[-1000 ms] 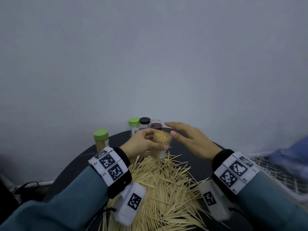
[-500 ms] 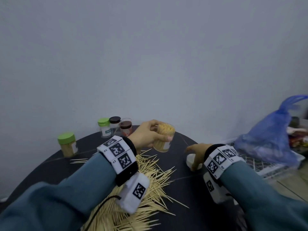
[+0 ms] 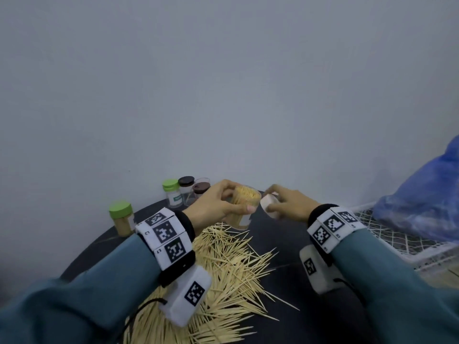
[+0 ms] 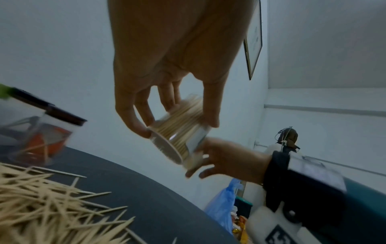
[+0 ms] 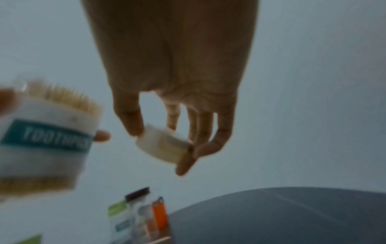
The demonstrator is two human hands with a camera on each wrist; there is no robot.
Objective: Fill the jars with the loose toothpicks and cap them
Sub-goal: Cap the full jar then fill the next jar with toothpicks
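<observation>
My left hand (image 3: 218,207) grips a clear jar (image 3: 244,206) packed with toothpicks, lifted above the black round table (image 3: 285,234); the same jar (image 4: 179,132) shows tilted in the left wrist view, and the jar (image 5: 48,140) carries a teal label in the right wrist view. My right hand (image 3: 285,204) pinches a white cap (image 3: 269,206) just right of the jar's mouth; the cap (image 5: 163,145) sits between thumb and fingers. A heap of loose toothpicks (image 3: 223,274) lies on the table below my wrists.
A green-capped full jar (image 3: 121,218) stands at the table's left. A green-capped jar (image 3: 172,193), a dark-capped jar (image 3: 186,189) and an open jar (image 3: 202,189) stand at the back by the wall. A blue plastic bag (image 3: 427,202) lies on a white wire rack (image 3: 387,234) to the right.
My right hand went down to the table's right side, took the white cap and lifted it up beside the jar's mouth. The left hand kept the jar raised.
</observation>
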